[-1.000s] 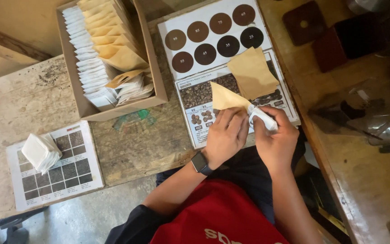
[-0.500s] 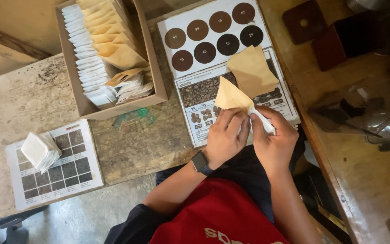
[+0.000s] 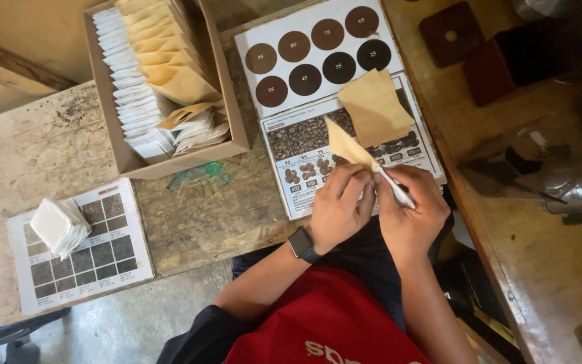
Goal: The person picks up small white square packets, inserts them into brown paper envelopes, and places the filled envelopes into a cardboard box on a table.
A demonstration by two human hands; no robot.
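The left hand (image 3: 339,205) pinches the lower corner of a tan paper envelope (image 3: 346,145), fingers closed over its mouth, while the right hand (image 3: 412,216) grips a small white packet (image 3: 394,187) between thumb and fingers and meets the envelope's opening. Both are held just above the near edge of the table (image 3: 190,229), over a printed chart of roasted beans (image 3: 304,145).

To do this well, the left thumb would likely need to keep the mouth spread so the packet slides in straight — pushing at an angle could crease the thin paper or catch the flap.

A second tan envelope (image 3: 375,108) lies on the chart just beyond the hands, and a card of brown discs (image 3: 318,50) sits further back. The cardboard box (image 3: 234,101) of filed tan and white packets stands to the left, well apart. Further left, a stack of white packets (image 3: 58,226) rests on a grey swatch sheet (image 3: 106,259). Bare wood between box and chart gives room — the edge is close under the wrists
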